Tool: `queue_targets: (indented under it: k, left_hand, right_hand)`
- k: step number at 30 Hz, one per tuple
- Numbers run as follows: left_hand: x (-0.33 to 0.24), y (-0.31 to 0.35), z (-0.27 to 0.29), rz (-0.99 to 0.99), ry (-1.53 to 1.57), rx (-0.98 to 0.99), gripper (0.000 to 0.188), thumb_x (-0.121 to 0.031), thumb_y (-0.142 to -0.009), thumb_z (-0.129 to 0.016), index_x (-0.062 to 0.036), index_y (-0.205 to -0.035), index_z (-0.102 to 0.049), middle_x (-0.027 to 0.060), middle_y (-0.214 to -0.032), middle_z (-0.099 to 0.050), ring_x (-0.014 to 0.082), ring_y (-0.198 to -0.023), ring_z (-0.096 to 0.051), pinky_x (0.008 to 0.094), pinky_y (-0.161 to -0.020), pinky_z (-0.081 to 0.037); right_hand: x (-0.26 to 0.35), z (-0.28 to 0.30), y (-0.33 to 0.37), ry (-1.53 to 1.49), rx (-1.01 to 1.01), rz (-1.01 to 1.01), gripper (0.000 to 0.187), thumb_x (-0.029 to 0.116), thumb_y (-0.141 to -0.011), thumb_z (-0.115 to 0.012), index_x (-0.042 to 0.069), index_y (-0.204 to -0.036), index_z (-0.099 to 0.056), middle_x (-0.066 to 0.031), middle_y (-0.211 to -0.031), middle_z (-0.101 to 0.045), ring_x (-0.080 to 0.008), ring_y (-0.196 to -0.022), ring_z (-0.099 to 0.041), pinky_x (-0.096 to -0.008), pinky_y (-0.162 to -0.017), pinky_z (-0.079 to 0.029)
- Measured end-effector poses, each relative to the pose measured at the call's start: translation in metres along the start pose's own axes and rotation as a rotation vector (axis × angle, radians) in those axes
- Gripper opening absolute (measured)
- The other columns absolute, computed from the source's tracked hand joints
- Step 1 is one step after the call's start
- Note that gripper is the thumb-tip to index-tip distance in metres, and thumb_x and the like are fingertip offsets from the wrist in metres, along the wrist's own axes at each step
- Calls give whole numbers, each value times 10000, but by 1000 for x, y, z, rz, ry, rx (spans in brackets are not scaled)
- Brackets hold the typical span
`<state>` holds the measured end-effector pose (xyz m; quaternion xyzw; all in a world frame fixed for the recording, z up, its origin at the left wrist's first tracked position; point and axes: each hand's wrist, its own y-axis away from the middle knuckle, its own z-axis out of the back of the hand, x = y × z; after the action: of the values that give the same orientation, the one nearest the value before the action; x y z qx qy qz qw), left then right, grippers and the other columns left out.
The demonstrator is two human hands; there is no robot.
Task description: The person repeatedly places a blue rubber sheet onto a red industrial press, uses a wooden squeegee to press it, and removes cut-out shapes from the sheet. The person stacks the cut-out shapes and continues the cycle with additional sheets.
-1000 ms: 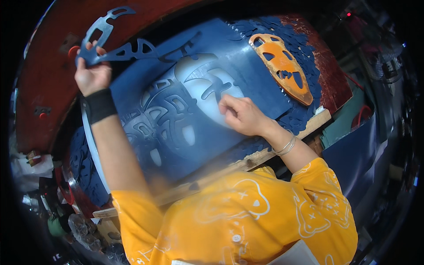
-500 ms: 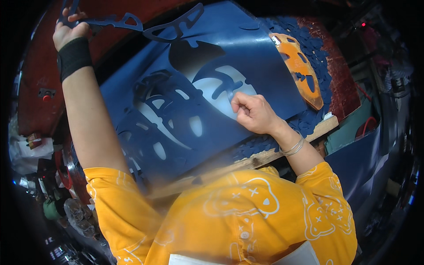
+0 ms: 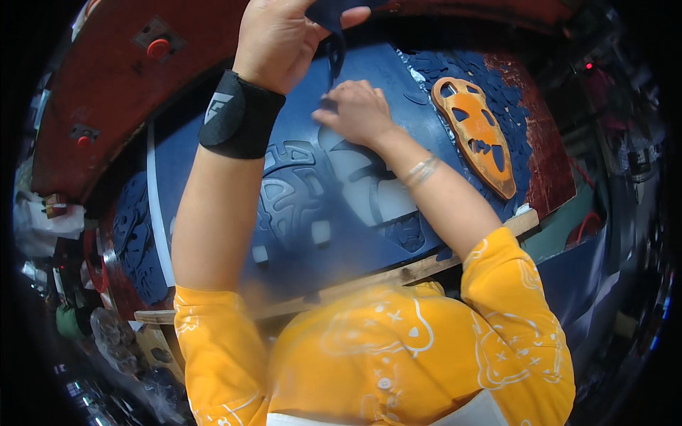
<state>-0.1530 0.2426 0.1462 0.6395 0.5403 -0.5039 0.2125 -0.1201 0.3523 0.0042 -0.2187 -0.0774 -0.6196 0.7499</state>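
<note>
Dark blue cut-out strip [image 3: 334, 28], now lifted way higher than a second ago, peeled up off the blue sheet [image 3: 369, 234] on the tabletop. Left hand [image 3: 284, 35] pinched shut around it up top; right hand [image 3: 355, 110] pressed flat on the sheet, holding nothing. Looks nearly free. Orange cut-out template [image 3: 477, 135] lying just right, loose blue offcuts [image 3: 497, 78] scattered around.
</note>
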Motion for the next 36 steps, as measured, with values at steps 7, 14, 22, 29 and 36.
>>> queue_targets:
  k: [7,14,22,29,36]
  left_hand:
    - [2,-1,16,-135,-81,-103,276,-189,-976,-525,-13,-1188,-540,78,-975,-628,163,-884,-600,269,-614,-525]
    - [-90,13,83,-592,-966,78,283,-184,-1015,-440,-5,-1203,-554,114,-1050,-633,182,-813,-639,290,-667,-537]
    - [13,191,72,-84,-1379,1071,691,-161,-645,-750,-187,-1309,-559,76,-888,-571,246,-829,-566,377,-775,-468]
    - [19,177,106,232,-661,352,339,-129,-873,-610,-79,-1207,-597,92,-1027,-656,224,-882,-626,310,-796,-508]
    - [39,178,115,452,-11,115,187,-138,-923,-607,1,-1046,-632,44,-967,-669,103,-876,-605,248,-783,-487]
  right_hand:
    - [-56,1,-33,-413,-203,-261,485,387,-856,-678,30,-1182,-646,-162,-946,-698,-289,-928,-676,-372,-841,-531]
    - [-45,34,30,-333,-366,46,579,325,-818,-704,56,-1302,-532,-197,-1311,-511,-335,-1230,-486,-409,-1037,-402]
    - [8,46,122,-559,126,16,362,210,-825,-667,42,-1142,-617,-170,-1139,-617,-331,-1075,-582,-394,-935,-466]
    - [55,49,151,-627,-95,-61,257,108,-827,-665,24,-1068,-643,-139,-985,-672,-244,-892,-661,-312,-791,-522]
    - [114,24,138,-568,13,-205,443,331,-797,-732,52,-1020,-471,-102,-706,-649,-283,-660,-661,-360,-615,-510]
